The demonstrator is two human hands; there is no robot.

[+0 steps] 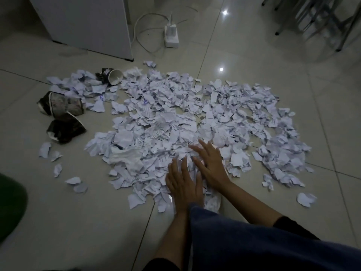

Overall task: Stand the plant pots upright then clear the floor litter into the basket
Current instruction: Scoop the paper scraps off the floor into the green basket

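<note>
A wide heap of torn white paper scraps [175,118] covers the tiled floor. My left hand [183,182] lies flat on the near edge of the heap, fingers straight and spread. My right hand [210,163] rests just beyond it on the scraps, fingers also straight, slightly blurred. Neither hand holds anything. Crumpled dark paper cups [62,103] [65,127] lie on their sides at the left of the heap. Another cup [114,76] with a white inside lies tipped over at the back left. No plant pot is in view.
A white cabinet [88,24] stands at the back left. A white power strip [172,36] with its cable lies behind the heap. Chair legs [312,22] stand at the back right. A green rounded object [9,208] shows at the left edge. My knee in blue cloth [254,241] fills the bottom right.
</note>
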